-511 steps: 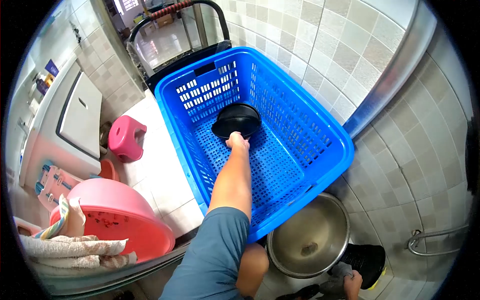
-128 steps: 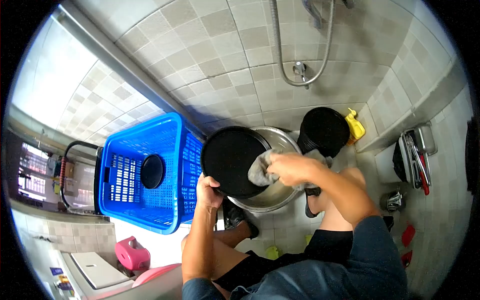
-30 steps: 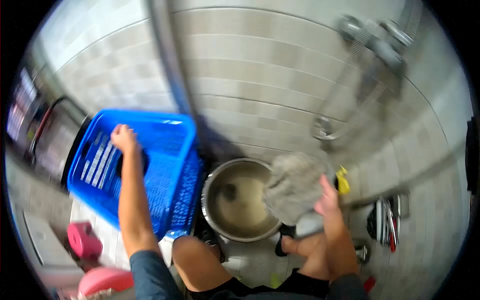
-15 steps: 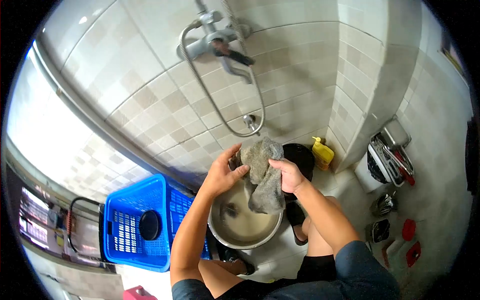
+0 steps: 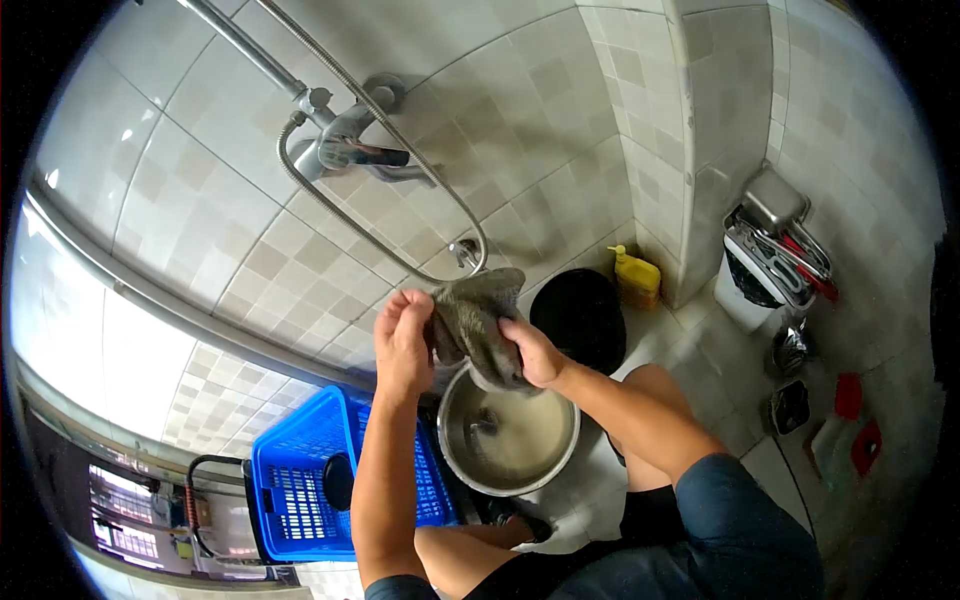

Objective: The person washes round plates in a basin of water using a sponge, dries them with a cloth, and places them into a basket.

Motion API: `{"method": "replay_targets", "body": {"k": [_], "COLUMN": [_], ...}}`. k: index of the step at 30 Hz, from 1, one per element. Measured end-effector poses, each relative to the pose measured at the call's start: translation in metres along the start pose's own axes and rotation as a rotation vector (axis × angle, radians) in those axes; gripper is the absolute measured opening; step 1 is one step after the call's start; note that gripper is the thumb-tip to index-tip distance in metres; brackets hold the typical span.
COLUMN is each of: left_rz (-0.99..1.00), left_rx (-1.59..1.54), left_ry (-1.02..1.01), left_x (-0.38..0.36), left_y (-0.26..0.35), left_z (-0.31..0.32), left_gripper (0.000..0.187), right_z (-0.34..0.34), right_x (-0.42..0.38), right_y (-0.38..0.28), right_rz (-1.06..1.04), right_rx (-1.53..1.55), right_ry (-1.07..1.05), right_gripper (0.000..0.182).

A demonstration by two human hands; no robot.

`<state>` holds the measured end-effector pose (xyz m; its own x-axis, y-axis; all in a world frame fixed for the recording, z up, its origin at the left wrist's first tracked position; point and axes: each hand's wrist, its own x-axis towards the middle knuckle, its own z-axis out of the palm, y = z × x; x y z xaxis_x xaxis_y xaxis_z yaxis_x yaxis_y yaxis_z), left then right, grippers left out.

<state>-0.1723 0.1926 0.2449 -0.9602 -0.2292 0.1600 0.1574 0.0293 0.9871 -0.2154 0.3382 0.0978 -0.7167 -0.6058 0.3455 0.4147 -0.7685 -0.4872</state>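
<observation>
A wet-looking, grey-brown cloth [image 5: 478, 312] is held up in front of me, bunched and folded, so its exact kind is hard to tell. My left hand [image 5: 404, 340] is closed on its left edge with the fingers curled. From the right, my right hand [image 5: 535, 353] grips the cloth, thumb lying over its face. Below both hands stands a round metal basin [image 5: 512, 492] of cloudy water [image 5: 525, 440]. Something dark and small [image 5: 488, 420] shows in that water; what it is I cannot make out.
Left of the basin is a blue plastic basket [image 5: 300, 450]. Behind it sit a black round tub [image 5: 580, 320] and a yellow pump bottle [image 5: 635, 275]. A shower mixer [image 5: 345, 145] with a looping hose hangs on the tiled wall. At right stands a white bin [image 5: 742, 290] holding utensils.
The cloth has been turned and is drawn out between my hands. My left hand has gone from open fingers beside it to a closed grip. The view has shifted.
</observation>
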Motion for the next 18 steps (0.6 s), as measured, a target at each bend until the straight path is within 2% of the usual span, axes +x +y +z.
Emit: {"method": "replay_targets", "body": {"k": [1,2,3,4,5,6,7,9,11,13,15,18], "left_rz": [-0.021,-0.040,0.062,0.066,-0.065,-0.045,0.103,-0.113,-0.246,-0.164,-0.287,-0.213], "left_rx": [-0.048,-0.097,0.019,0.242,0.349,0.376,0.516,0.294,0.156,0.164,0.025,0.139], "left_ry": [-0.027,-0.054,-0.033,-0.149,-0.318,-0.516,-0.698,-0.838,-0.998,-0.929,-0.562,-0.075], "left_x": [-0.002,-0.005,-0.012,-0.014,-0.015,-0.005,-0.026,-0.054,-0.057,-0.049,-0.034,0.003], "left_y": [0.012,0.022,0.028,0.018,0.006,-0.040,-0.012,-0.003,0.006,0.011,-0.019,-0.089], "left_z": [0.013,0.029,0.053,0.058,0.066,0.065,0.078,0.084,0.068,0.043,0.023,0.016], "left_gripper": [0.009,0.012,0.008,0.009,0.014,0.020,0.028,0.036,0.041,0.040,0.030,0.020], "right_z": [0.018,0.010,-0.006,-0.021,-0.023,-0.022,-0.019,-0.018,-0.027,-0.043,-0.059,-0.082], "right_x": [-0.002,-0.002,-0.004,-0.007,-0.013,-0.018,-0.021,-0.028,-0.024,-0.020,-0.017,-0.019], "right_y": [-0.003,0.007,0.030,0.053,0.061,0.061,0.059,0.049,0.023,-0.002,-0.025,-0.060], "right_rz": [-0.079,-0.011,-0.034,-0.053,-0.085,-0.097,-0.102,-0.101,-0.121,-0.155,-0.185,-0.252], "right_rx": [0.066,0.167,-0.124,-0.415,-0.583,-0.611,-0.563,-0.394,-0.220,-0.092,-0.015,0.054], "right_ry": [0.116,0.142,0.157,0.183,0.188,0.188,0.197,0.224,0.254,0.299,0.346,0.406], "right_gripper": [0.052,0.051,0.048,0.046,0.046,0.045,0.045,0.044,0.043,0.042,0.041,0.040]}}
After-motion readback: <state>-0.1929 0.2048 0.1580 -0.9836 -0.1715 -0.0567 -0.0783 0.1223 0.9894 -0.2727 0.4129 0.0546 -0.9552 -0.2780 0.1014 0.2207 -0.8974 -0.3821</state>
